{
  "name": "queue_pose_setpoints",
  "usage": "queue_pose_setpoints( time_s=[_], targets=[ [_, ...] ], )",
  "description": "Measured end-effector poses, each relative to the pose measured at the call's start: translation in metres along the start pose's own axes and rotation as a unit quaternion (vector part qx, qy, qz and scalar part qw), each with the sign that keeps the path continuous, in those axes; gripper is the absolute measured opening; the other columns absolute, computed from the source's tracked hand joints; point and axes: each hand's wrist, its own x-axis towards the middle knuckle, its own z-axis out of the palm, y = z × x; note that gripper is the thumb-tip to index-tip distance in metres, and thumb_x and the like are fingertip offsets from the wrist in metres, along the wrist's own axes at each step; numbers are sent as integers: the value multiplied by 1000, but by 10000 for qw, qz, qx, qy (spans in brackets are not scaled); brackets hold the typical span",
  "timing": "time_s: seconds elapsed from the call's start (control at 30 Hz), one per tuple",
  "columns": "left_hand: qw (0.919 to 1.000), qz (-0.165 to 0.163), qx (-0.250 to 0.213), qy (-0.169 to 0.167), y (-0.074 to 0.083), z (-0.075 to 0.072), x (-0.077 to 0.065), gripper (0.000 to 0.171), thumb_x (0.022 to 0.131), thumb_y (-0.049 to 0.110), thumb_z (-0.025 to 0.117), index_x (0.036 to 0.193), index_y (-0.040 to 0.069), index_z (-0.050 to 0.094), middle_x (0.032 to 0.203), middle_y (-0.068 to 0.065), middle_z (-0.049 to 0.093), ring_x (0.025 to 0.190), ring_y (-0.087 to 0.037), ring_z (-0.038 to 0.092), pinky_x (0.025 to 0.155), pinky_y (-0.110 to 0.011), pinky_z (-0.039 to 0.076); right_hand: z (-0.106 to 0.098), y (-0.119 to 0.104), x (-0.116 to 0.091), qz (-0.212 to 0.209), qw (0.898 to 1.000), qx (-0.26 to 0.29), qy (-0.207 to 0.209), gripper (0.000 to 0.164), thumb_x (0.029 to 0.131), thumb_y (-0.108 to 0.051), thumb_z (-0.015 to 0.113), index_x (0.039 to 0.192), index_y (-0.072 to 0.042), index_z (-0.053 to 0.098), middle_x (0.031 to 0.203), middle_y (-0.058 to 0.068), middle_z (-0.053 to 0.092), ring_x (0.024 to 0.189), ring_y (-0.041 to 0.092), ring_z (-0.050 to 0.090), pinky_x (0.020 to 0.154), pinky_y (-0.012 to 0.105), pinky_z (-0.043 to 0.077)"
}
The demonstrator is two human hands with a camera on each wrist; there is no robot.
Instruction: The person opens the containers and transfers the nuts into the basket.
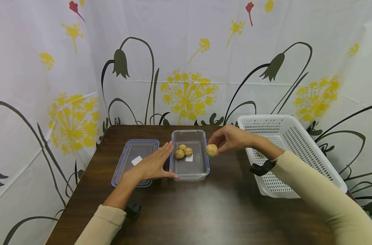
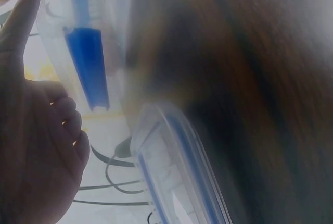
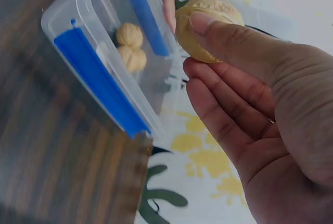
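Between thumb and fingers, my right hand (image 1: 230, 137) pinches a walnut (image 1: 211, 150) just off the right side of a clear plastic container (image 1: 192, 172) with blue trim. The right wrist view shows this walnut (image 3: 205, 26) close up, gripped near its middle. Inside the container, 3 walnuts (image 1: 180, 154) lie grouped toward the left, beside a white label. My left hand (image 1: 153, 163) rests with straight fingers along the container's left side, its thumb at the near left corner. In the left wrist view the left palm (image 2: 39, 146) faces the container's blue clip (image 2: 88, 67).
A clear lid (image 1: 129, 153) with a blue seal lies left of the container, partly under the left hand. On the right stands a white perforated basket (image 1: 299, 146), with a walnut (image 1: 260, 154) showing behind the right forearm. A floral curtain hangs behind the dark wooden table (image 1: 186, 211).
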Motion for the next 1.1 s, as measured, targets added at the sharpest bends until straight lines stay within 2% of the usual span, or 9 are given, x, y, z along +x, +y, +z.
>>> queue_pose_setpoints(
  time_s=[0.23,0.47,0.67,0.83,1.1],
  targets=[
    [10000,35,42,56,-2,0,1,126,87,70,76,167,-5,13,177,-21,4,163,-40,9,129,-60,19,-22,4,-28,192,9996,-57,222,37,81,-3,91,115,2,78,104,10,80,93,22,78,84,33,65],
    [9999,61,70,67,-1,0,1,125,87,69,76,167,-4,14,177,-21,4,163,-40,9,130,-58,19,-43,19,-57,323,9983,-273,411,36,81,-3,92,114,-1,79,107,9,79,93,20,78,86,38,64],
    [10000,51,58,63,-1,0,1,125,87,69,76,167,-4,14,177,-21,5,163,-40,9,129,-59,19,-62,33,-86,422,9947,-450,822,35,80,-1,92,112,1,78,106,12,79,92,16,77,83,29,64],
    [9999,49,76,68,-2,1,1,126,87,70,75,167,-4,14,177,-21,5,163,-39,9,129,-59,20,-75,43,-110,847,9893,-503,1080,35,80,-1,92,112,2,78,103,11,79,90,11,76,80,23,63],
    [9999,79,79,57,-1,2,1,126,87,70,75,167,-5,14,177,-21,5,163,-39,9,129,-59,19,-86,65,-142,1435,9836,-240,1069,38,81,2,89,115,9,74,103,18,78,90,13,76,78,24,63]
  ],
)
